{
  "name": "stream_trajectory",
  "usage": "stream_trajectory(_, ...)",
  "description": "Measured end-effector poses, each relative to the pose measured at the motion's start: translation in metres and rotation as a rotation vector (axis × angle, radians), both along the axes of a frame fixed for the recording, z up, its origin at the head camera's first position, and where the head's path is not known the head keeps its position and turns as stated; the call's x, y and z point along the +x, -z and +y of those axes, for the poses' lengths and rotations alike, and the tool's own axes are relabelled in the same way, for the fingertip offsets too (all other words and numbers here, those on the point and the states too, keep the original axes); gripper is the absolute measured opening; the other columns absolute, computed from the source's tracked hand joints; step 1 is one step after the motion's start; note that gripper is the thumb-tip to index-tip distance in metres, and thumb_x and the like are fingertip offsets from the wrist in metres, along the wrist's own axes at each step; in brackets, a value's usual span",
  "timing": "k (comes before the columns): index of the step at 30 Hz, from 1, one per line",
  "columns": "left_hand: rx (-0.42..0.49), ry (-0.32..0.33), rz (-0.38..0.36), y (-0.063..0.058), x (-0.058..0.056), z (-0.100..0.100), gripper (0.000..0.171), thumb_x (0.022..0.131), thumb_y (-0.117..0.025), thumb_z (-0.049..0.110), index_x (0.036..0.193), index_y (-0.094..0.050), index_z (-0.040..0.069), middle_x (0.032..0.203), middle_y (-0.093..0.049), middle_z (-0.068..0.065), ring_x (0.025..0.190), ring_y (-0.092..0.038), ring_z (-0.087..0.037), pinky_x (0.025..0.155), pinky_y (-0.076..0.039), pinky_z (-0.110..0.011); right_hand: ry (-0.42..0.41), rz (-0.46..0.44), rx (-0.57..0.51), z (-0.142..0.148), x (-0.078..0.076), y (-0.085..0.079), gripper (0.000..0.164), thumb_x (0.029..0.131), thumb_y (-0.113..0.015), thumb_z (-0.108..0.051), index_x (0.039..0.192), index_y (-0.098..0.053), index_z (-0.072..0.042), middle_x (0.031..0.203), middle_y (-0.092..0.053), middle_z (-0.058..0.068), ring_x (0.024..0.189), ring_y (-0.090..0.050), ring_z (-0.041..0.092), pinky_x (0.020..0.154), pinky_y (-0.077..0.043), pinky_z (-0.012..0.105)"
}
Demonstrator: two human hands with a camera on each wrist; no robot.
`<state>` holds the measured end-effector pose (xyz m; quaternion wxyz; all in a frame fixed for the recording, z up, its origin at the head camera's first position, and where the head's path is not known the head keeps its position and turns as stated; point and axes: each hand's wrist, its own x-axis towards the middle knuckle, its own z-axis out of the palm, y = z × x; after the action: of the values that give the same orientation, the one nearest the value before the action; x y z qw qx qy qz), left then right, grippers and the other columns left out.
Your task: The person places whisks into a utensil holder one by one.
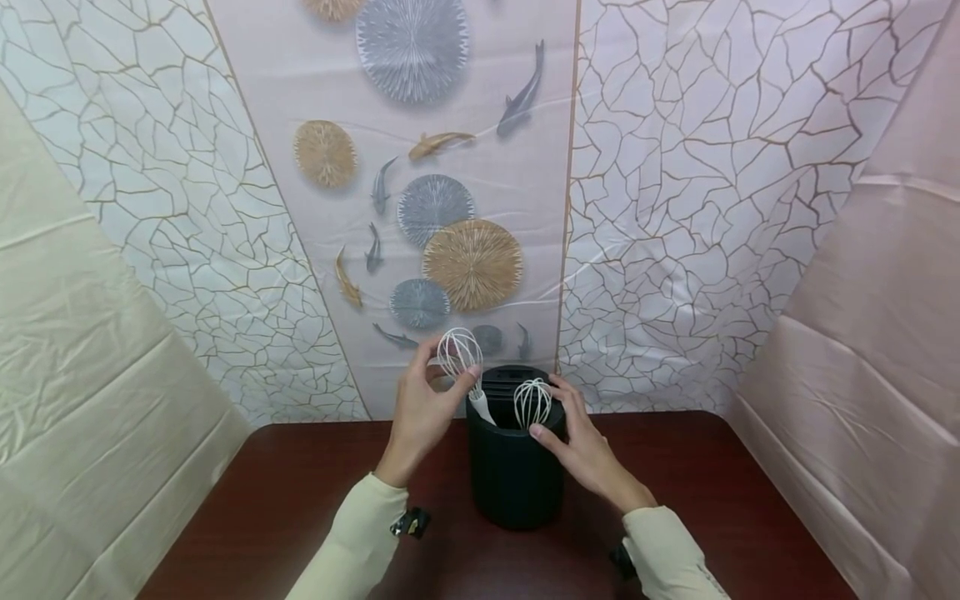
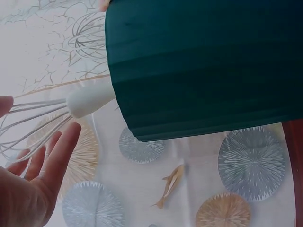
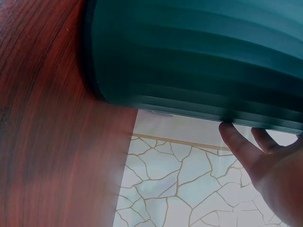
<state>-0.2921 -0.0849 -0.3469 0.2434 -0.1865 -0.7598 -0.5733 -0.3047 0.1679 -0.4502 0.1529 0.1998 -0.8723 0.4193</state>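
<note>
A dark green ribbed utensil holder [image 1: 516, 483] stands upright on the table. One whisk [image 1: 481, 407] leans at its left rim, wire loops up and its white handle partly hidden inside. My left hand [image 1: 423, 408] holds this whisk by the wires between thumb and fingers; the left wrist view shows the handle [image 2: 90, 99] entering the holder. A second whisk [image 1: 532, 403] pokes out on the right side, its handle hidden. My right hand [image 1: 592, 457] grips the holder's right rim, thumb in front and fingers farther back. In the right wrist view, fingertips [image 3: 229, 130] touch the ribbed wall.
The dark red wooden table [image 1: 315, 500] extends to both sides of the holder. Close behind its back edge hangs a patterned cloth [image 1: 645, 333] with fish and round motifs. Pale cloth walls [image 1: 847, 417] close in the sides.
</note>
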Motion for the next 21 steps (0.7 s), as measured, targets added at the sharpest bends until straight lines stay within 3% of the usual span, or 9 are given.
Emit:
stream_trajectory(6,-0.038,-0.011,0.056,0.007,-0.007,0.001,0.051,0.096,-0.075,0.011,0.143,-0.056,0.007,0.125,-0.069,-0.02,0.109,-0.073,-0.032,0.092,-0.059,-0.051,-0.001,0.004,-0.005,0.001,0.0,-0.001,0.066,0.106,-0.063,-0.039,0.161,-0.034,-0.017,0.175,-0.016,0.002,0.145,-0.045,0.044,0.1,-0.037,0.082)
stream_trajectory(15,-0.079,0.021,0.043,0.018,-0.01,0.003,0.045,0.098,-0.075,0.017,0.14,-0.063,0.007,0.124,-0.068,-0.016,0.112,-0.071,-0.032,0.078,-0.064,-0.034,0.009,-0.012,0.002,0.0,0.0,-0.001,0.067,0.106,-0.063,-0.043,0.161,-0.034,-0.018,0.175,-0.017,0.003,0.146,-0.045,0.044,0.099,-0.033,0.086)
stream_trajectory(21,-0.042,0.092,0.036,0.024,-0.013,0.01,0.048,0.094,-0.078,0.008,0.14,-0.062,0.006,0.129,-0.064,-0.018,0.117,-0.067,-0.035,0.083,-0.063,-0.033,0.008,0.0,-0.007,-0.001,0.0,0.0,0.067,0.106,-0.064,-0.041,0.161,-0.033,-0.018,0.174,-0.019,0.006,0.148,-0.042,0.042,0.104,-0.037,0.079)
